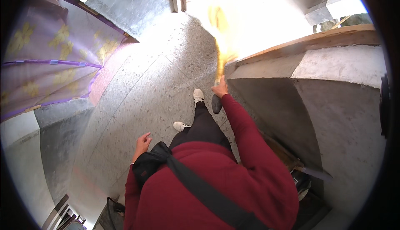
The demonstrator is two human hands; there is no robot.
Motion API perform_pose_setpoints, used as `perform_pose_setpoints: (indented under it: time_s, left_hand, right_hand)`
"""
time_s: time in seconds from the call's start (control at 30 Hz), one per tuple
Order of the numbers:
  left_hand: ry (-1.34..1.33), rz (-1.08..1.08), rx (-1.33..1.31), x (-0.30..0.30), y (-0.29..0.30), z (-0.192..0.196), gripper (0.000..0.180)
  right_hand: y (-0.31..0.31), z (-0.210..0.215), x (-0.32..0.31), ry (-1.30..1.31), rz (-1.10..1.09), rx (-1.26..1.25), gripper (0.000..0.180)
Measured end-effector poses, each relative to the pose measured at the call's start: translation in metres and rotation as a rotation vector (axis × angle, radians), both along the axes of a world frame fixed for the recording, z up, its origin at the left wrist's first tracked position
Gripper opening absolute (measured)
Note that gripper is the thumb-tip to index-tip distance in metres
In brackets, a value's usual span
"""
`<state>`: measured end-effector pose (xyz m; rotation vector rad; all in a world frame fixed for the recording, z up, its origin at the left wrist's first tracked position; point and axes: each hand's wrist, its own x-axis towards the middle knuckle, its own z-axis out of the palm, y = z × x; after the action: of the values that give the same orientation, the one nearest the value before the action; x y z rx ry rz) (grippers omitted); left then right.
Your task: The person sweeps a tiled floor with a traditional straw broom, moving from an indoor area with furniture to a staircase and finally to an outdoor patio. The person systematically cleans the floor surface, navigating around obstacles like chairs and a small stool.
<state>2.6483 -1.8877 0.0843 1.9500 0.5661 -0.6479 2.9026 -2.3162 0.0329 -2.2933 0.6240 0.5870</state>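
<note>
My right hand (221, 87) is wrapped round the dark handle end of a yellow broom (222, 34). Its fan-shaped far part spreads out ahead, blurred and washed out by bright light. The dark butt (216, 105) of the handle sticks out below my fist, over the floor near my foot. My left hand (143, 143) hangs low at my left side, loosely curled with the fingers apart and nothing in it. Close to it sits the black bag (151, 163) on the strap across my body.
I stand on a speckled stone floor (141, 92). To the right runs a grey low wall with a wooden ledge (308, 44). On the left hangs a purple cloth with yellow flowers (58, 59). A blade-like tool (314, 173) lies at lower right. Ahead, a doorway glares.
</note>
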Motion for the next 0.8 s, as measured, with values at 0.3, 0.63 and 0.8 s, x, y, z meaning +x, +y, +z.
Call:
perform_pose_setpoints:
  time_s: [0.3, 0.63, 0.8]
  left_hand:
    - [-0.038, 0.138, -0.054, -0.035, 0.002, -0.022, 0.033]
    - [-0.076, 0.155, -0.027, -0.09, 0.007, -0.026, 0.033]
    - [-0.103, 0.286, 0.032, -0.159, 0.005, -0.021, 0.033]
  right_hand:
    - [-0.005, 0.051, -0.041, -0.08, 0.063, 0.583, 0.056]
    - [0.019, 0.181, -0.092, 0.355, -0.068, 0.841, 0.02]
    - [0.06, 0.207, -0.099, 0.669, 0.15, 0.972, 0.025]
